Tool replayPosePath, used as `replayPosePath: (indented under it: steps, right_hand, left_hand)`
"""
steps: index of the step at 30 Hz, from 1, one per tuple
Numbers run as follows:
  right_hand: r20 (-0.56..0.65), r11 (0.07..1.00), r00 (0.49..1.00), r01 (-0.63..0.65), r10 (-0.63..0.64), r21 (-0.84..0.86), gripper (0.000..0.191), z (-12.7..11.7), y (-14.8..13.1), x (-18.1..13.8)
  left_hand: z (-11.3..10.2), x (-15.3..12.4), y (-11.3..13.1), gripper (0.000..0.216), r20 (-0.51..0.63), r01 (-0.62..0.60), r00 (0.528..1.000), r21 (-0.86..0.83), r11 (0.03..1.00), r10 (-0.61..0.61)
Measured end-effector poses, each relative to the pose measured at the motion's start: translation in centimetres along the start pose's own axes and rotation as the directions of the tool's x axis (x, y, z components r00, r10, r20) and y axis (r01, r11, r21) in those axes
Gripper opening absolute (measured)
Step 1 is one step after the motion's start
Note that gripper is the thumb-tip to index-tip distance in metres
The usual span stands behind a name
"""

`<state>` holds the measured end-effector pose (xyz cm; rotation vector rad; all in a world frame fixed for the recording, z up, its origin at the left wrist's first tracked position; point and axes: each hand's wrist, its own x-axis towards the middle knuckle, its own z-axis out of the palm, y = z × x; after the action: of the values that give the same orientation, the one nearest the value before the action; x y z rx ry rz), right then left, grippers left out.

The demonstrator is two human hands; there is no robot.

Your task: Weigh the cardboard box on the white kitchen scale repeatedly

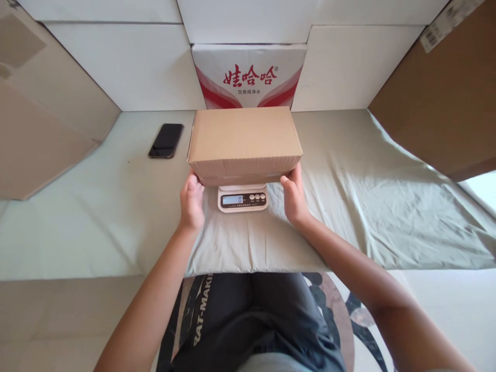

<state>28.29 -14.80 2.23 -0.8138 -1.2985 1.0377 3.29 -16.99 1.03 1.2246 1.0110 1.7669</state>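
left hand point(191, 200) gripping brown cardboard carton point(244, 135) at its 7 o'clock corner | right hand point(295, 197) gripping it at 5 o'clock | carton overhanging digital scale point(243, 207) at 6 o'clock, contact unclear | display point(232, 199) reading 0 | smartphone point(166, 140) lying at 9 o'clock

They wear dark trousers point(271, 305) with pale capitals point(203, 307) down the left leg, a greyish top point(271, 364); forearms point(143, 299) bare.

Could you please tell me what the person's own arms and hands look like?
The left hand and right hand are ungloved, with no watch or bracelet visible. The forearms are bare, with no sleeves in view. Dark trousers with pale lettering show below.
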Motion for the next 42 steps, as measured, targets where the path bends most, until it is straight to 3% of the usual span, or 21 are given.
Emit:
replayPosePath:
  steps: [28, 42]
  right_hand:
    - [0.019, 1.000, 1.000, -0.017, 0.017, -0.001, 0.078, 0.1, 0.0, 0.2]
    - [-0.088, 0.998, 0.995, -0.056, 0.054, -0.027, 0.076, -0.5, 0.0, 0.7]
  left_hand:
    - [0.2, 0.0, 0.6, 0.085, -0.007, 0.057, 0.998, 0.026, 0.998, -0.057]
    - [-0.7, 0.6, 0.3, 0.087, -0.055, 0.022, 0.998, 0.089, 0.996, -0.017]
